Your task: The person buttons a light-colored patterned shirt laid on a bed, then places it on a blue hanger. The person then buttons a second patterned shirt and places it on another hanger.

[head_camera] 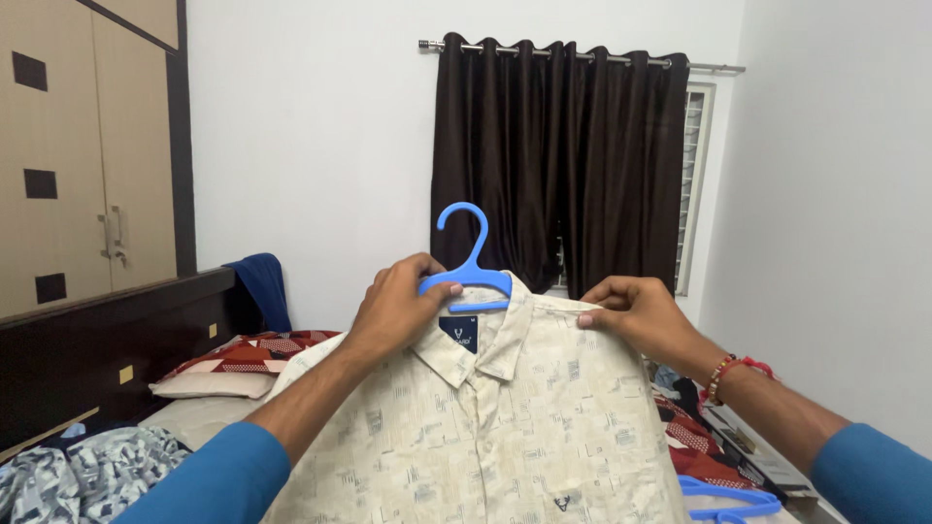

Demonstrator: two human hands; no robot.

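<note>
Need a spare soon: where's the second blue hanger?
The second blue hanger lies at the head view's bottom right, beside the cream shirt, below the right hand.

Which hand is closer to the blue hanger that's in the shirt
Left. The left hand grips the blue hanger at the collar of the cream shirt; the right hand pinches the shirt's shoulder, off to the hanger's right.

Bed (199, 417) bears pillow (243, 364), seemingly crumpled clothes (87, 475).
</note>
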